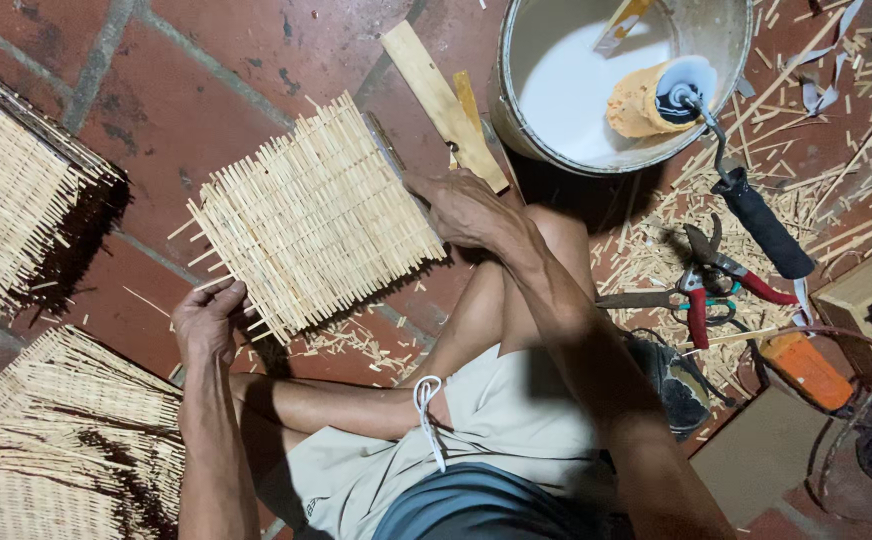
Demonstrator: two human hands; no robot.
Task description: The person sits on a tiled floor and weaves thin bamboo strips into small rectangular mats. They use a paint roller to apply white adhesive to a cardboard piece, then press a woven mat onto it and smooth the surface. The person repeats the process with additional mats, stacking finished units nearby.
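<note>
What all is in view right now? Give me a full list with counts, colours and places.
woven stick panel: one, pale straw, on the floor at centre, held at two edges
stacked woven panels: several, pale straw, along the left edge and lower left
wooden slat: one, light wood, right of the panel's top
bucket: one, whitish, top centre-right, white liquid inside
paint roller: one, yellowish sleeve, black handle, resting in the bucket
pruning shears: two, red handles, floor at right
stick offcuts: many, pale, scattered at right
brick floor: red-brown tiles
left hand: grip on the panel's lower left corner
right hand: pressing the panel's right edge
</note>
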